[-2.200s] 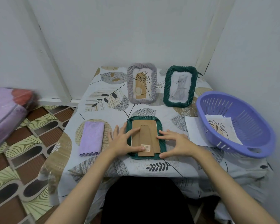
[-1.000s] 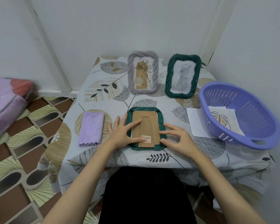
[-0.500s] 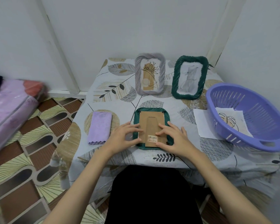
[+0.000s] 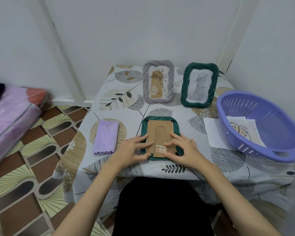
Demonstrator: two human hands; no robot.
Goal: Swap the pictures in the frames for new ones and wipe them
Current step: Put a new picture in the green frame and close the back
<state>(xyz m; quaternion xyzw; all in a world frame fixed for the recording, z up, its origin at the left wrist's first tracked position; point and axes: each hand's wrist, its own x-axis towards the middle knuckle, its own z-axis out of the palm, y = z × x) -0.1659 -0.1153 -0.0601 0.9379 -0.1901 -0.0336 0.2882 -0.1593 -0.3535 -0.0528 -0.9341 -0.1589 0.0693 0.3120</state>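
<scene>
Face-down frame: the dark green rope-edged picture frame lies flat on the leaf-print tablecloth right in front of me, its brown cardboard backing facing up, a barcode sticker near its lower edge.
My left hand: it sits at 9 o'clock of that frame, fingers spread and curled over the frame's left rim, tips on the edge of the backing; nothing is closed inside it.
My right hand: at 4 o'clock of the frame, fingers bent, tips pressing on the backing beside the sticker, thumb at the bottom edge; it presses and does not clasp.
Standing frames: a grey twisted-edge frame with a plant drawing stands at 12 o'clock; a second dark green frame with a pale sketch stands just to its right, at 1 o'clock.
Cloth: a folded lilac microfibre cloth lies at 9 o'clock, apart from my left hand.
Basket: a purple slotted plastic basket sits at 3 o'clock, a leaf-drawing print inside it.
Loose sheet: a white paper sheet lies partly under the basket's near side.
</scene>
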